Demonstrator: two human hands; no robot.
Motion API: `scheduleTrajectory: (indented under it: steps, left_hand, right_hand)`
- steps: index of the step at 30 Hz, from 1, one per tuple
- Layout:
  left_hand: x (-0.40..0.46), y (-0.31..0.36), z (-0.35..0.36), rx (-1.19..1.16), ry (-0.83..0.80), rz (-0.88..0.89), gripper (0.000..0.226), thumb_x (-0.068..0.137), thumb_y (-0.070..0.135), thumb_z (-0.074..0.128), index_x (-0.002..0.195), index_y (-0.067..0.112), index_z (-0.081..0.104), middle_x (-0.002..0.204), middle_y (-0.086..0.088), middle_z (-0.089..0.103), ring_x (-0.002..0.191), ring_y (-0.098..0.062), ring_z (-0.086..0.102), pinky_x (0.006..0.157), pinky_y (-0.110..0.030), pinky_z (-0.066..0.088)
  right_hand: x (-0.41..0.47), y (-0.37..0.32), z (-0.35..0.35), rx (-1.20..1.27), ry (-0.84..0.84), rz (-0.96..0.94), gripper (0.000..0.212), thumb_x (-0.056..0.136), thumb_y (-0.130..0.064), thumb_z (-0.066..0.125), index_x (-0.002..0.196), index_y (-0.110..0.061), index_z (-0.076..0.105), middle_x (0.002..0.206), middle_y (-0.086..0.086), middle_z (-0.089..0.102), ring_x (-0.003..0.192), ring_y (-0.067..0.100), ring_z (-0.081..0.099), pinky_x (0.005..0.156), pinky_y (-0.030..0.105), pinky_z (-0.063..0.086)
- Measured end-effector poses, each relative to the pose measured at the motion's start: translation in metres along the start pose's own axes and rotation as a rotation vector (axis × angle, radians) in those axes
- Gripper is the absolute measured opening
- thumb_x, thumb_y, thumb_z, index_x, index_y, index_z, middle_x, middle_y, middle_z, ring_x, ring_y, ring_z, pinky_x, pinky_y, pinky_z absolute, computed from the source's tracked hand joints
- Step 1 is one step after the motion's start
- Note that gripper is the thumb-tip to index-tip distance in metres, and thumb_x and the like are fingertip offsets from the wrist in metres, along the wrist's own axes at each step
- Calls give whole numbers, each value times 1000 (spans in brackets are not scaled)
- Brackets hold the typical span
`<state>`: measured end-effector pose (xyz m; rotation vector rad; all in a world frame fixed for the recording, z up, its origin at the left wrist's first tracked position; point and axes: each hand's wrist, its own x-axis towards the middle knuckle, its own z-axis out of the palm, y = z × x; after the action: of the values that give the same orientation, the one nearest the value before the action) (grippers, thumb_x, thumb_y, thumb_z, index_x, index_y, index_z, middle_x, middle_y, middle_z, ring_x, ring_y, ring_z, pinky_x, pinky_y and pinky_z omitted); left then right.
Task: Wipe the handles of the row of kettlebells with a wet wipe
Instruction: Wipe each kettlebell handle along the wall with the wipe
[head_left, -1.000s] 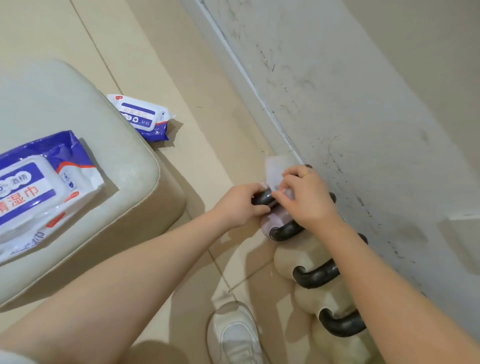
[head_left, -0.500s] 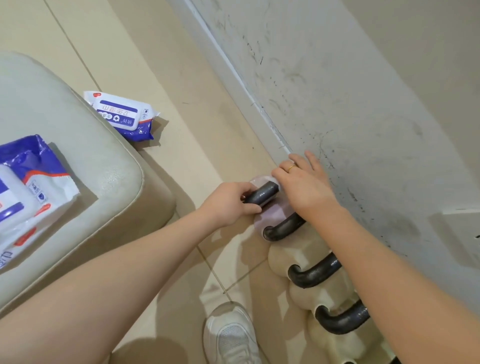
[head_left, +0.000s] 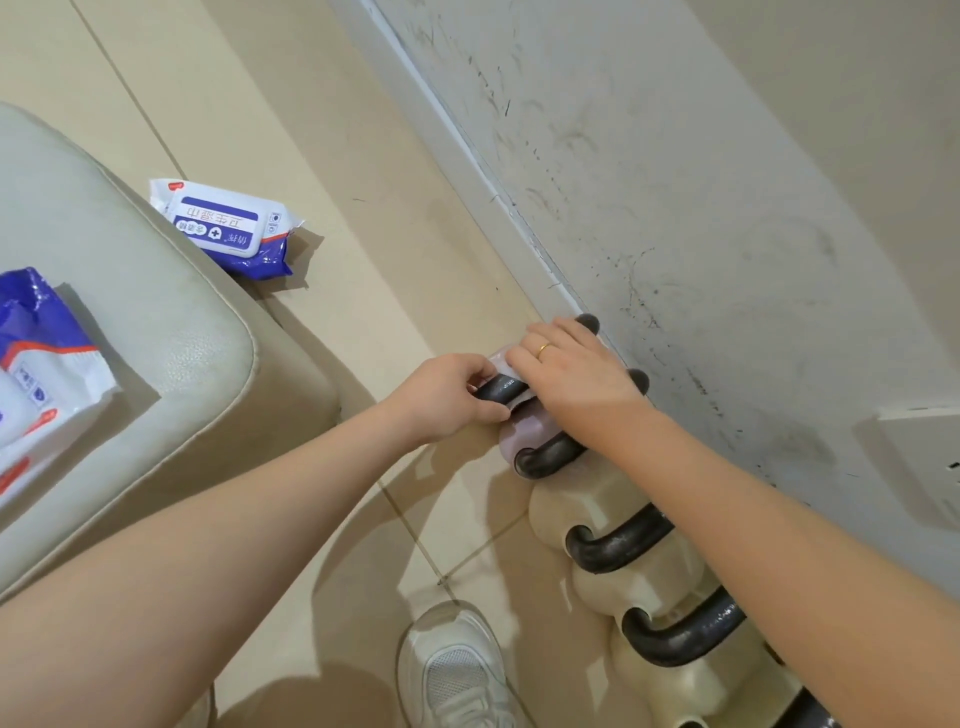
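Row of kettlebells (head_left: 623, 525) stands on the tiled floor (head_left: 363, 156), close along the foot of a scuffed grey-white wall (head_left: 675, 182); pale bodies, black handles, packed touching one another. The two at the far end have pinkish-lilac bodies, the nearer ones cream. Both hands are at the far end of the row. Left hand (head_left: 447, 397) has its fingers curled round the left part of the far handle (head_left: 501, 387), thumb on the near side; it is grasping that black bar. Right hand (head_left: 576, 374) lies over the right part of the same handle, palm down, a gold ring on one finger, fingers bent over the top. A bit of white wet wipe (head_left: 506, 370) shows just under those fingertips, between hand and handle; the wipe is mostly hidden, and I cannot tell whether the right fingers grip it or only press it onto the bar. Right forearm crosses above the next handles. A cream padded stool (head_left: 130, 338) sits to the left, with an opened blue-and-white wipe pack (head_left: 36, 374) lying on it. A second wipe pack (head_left: 228, 228) lies on the floor just beyond the stool. A white sneaker (head_left: 457, 670) is planted on the tiles near the row.
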<state>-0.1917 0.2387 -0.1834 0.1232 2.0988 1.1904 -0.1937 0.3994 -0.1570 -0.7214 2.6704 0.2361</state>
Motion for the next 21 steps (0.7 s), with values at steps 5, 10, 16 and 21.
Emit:
scheduleTrajectory:
  steps: [5,10,16,21]
  left_hand:
    - [11,25,-4,161,-84,-38,40,76,29,71,109,10,59,108,-9,65,94,-24,58,80,-30,44]
    - [33,59,-1,467,-77,25,29,79,35,67,81,10,56,77,-8,59,87,-32,57,68,-33,40]
    - [30,50,-2,559,-76,14,37,79,41,65,66,12,46,59,-2,46,70,-28,50,60,-31,36]
    - [6,35,-9,551,-52,24,34,79,41,62,92,10,61,79,-6,60,77,-28,56,62,-32,43]
  right_hand:
    - [1,36,4,89,55,252,45,78,7,48,115,-19,48,126,2,52,133,18,32,117,42,6]
    - [4,21,7,114,60,155,31,80,-6,53,110,-16,48,120,4,50,125,20,35,111,29,12]
    - [2,44,14,250,84,336,43,84,0,44,122,-21,47,128,1,52,119,22,44,102,31,25]
    - [5,34,17,389,38,396,44,88,-1,39,124,-25,44,126,0,52,104,30,51,74,29,33]
